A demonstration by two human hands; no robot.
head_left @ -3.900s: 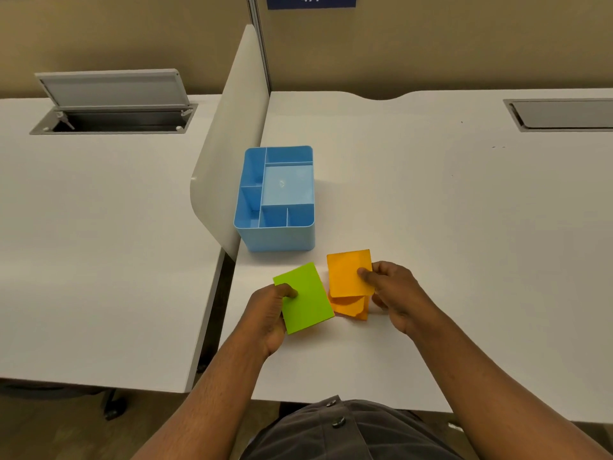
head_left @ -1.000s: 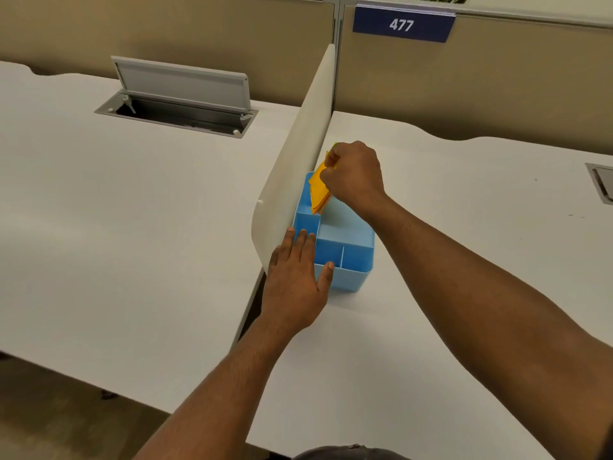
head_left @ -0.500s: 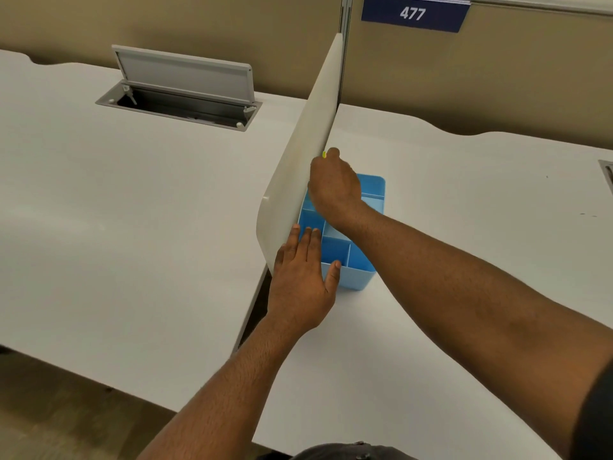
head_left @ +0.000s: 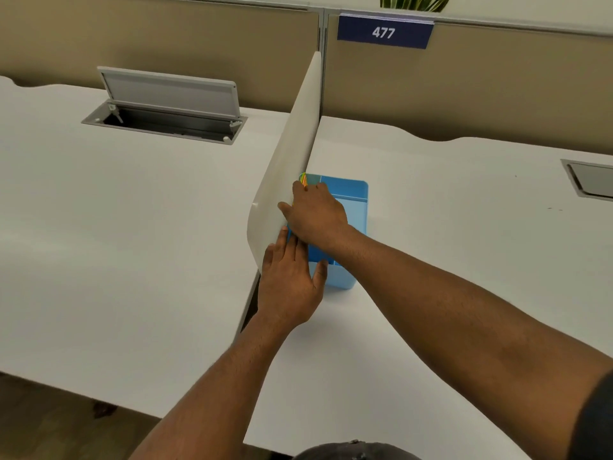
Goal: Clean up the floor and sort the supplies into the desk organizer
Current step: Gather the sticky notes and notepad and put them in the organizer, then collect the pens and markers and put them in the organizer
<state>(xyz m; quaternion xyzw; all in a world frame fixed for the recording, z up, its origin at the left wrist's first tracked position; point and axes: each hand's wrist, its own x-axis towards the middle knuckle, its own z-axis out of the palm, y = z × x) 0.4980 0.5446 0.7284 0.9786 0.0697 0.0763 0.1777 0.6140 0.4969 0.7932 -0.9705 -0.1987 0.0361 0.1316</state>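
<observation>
At the near edge of the white tabletop point(head_left: 414, 327) both forearms reach forward from the bottom of the view. The left hand point(head_left: 292, 280) lies flat against the near left corner of the blue desk organizer point(head_left: 351, 207), its fingers point(head_left: 285, 244) straight and together along the left wall, the thumb spread over the near rim; it presses the box and curls round nothing. Just beyond it, the right hand point(head_left: 315, 214) crosses over the organizer's left compartments, knuckles up, its fingers bent downward into the box. A sliver of orange and green sticky notes point(head_left: 303, 180) shows at the fingertips, standing on edge against the organizer's far left corner (whether the hand grips them or only touches them cannot be told, since the hand hides the contact).

The organizer sits at the left edge of this tabletop, touching or nearly touching the cream divider panel point(head_left: 292, 154) that stands upright between this tabletop and the one to the left. On the left tabletop, toward its far edge, a grey cable hatch point(head_left: 166, 107) has its lid propped open. At the far right edge of the view another hatch point(head_left: 590, 180) lies closed. Behind the tabletops runs a tan partition carrying a blue sign point(head_left: 384, 31) reading 477, with green leaves point(head_left: 414, 1) above it.
</observation>
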